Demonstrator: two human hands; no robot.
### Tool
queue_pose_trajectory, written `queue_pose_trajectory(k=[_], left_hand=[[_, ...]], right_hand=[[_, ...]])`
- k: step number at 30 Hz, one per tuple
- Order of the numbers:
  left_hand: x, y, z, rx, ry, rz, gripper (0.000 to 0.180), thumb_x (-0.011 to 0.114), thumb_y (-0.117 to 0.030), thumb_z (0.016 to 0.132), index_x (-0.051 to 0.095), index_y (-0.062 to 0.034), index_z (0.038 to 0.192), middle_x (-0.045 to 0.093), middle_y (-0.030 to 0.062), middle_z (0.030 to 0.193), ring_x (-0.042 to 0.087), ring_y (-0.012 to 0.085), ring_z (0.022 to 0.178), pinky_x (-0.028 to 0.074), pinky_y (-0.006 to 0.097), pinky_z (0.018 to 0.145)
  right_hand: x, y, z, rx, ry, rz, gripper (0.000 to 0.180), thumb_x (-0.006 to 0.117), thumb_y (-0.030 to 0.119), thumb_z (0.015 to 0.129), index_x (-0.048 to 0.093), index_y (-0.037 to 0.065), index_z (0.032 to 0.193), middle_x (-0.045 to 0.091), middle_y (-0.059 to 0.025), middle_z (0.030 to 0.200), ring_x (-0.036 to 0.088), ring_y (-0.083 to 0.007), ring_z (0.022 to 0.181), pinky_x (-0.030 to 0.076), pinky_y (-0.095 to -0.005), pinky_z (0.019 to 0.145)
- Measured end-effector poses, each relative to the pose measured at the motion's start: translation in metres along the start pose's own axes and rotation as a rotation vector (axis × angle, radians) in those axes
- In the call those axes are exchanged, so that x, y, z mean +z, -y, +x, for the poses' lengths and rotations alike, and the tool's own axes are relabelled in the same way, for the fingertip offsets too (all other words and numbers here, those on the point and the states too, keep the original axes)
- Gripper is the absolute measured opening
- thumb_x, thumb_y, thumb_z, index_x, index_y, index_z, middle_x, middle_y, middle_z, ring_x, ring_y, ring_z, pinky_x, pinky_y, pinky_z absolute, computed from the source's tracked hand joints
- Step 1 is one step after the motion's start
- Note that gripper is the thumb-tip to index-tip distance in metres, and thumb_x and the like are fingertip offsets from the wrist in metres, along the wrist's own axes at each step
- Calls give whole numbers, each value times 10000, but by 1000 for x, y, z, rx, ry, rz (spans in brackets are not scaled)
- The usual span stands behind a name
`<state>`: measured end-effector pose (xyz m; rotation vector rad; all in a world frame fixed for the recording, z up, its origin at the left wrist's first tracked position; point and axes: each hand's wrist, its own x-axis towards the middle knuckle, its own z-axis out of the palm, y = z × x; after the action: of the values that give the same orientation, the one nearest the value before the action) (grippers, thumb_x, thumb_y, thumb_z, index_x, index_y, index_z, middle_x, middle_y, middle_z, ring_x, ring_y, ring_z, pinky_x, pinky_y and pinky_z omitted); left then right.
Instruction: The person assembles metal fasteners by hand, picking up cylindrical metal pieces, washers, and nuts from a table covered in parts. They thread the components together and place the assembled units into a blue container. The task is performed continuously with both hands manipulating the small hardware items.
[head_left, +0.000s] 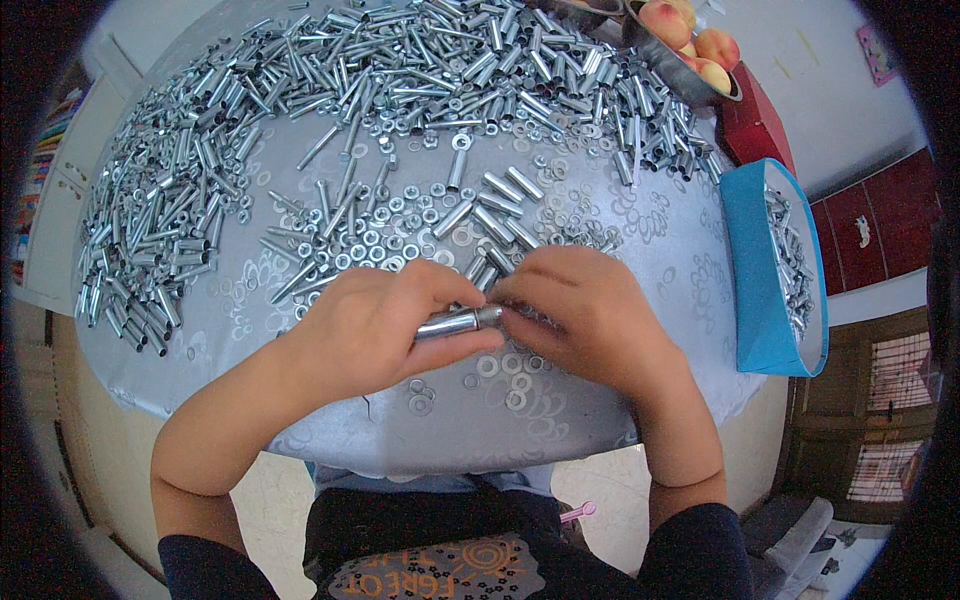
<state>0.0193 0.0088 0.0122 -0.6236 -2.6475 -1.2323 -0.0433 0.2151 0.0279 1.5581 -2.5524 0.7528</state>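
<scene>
My left hand [370, 325] is closed around a shiny metal sleeve anchor [452, 324], which lies nearly level with its narrower end toward the right. At that end, the curled fingers of my right hand [590, 308] pinch together; whatever sits between them is hidden. Just beyond both hands lie loose metal sleeves [500, 212], a patch of hex nuts [385, 238] and several bolts [337, 212]. Flat washers [517, 382] are scattered on the tablecloth below my right hand.
A big heap of sleeves and bolts [420, 70] curves along the far and left sides of the silvery patterned tablecloth [330, 420]. On the right stands a blue fabric bin [755, 270] of metal parts. Behind it are a red box [755, 125] and a bowl of peaches [690, 75].
</scene>
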Motion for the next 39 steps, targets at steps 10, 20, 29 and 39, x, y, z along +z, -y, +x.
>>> queue_pose_trajectory(k=[10, 20, 29, 39], left_hand=[[-1, 1, 2, -1, 27, 41, 298, 768, -289, 699, 663, -39, 823, 641, 130, 698, 637, 283, 620, 497, 333, 559], [-6, -8, 5, 112, 90, 191, 256, 776, -310, 676, 666, -112, 795, 634, 90, 674, 614, 280, 583, 462, 359, 499], [-1, 4, -1, 229, 20, 124, 285, 763, -296, 672, 644, -124, 866, 654, 80, 766, 622, 285, 650, 476, 382, 565], [1, 5, -1, 218, 95, 203, 248, 709, -284, 714, 628, -154, 909, 634, 77, 716, 616, 288, 621, 477, 399, 539]], right_hand=[[-3, 13, 0, 73, -255, 412, 151, 712, 57, 723, 651, 44, 861, 655, -78, 798, 649, -191, 704, 514, -285, 611], [-7, 13, -3, 264, -100, 830, 149, 706, 28, 741, 646, 12, 876, 663, -79, 832, 640, -134, 746, 507, -253, 671], [-3, 11, -2, 186, -26, 771, 167, 702, 101, 769, 644, 23, 904, 646, -66, 815, 622, -149, 764, 494, -272, 676], [-9, 11, 0, 167, -7, 717, 180, 705, 124, 769, 640, 28, 905, 637, -75, 793, 605, -151, 715, 467, -273, 637]])
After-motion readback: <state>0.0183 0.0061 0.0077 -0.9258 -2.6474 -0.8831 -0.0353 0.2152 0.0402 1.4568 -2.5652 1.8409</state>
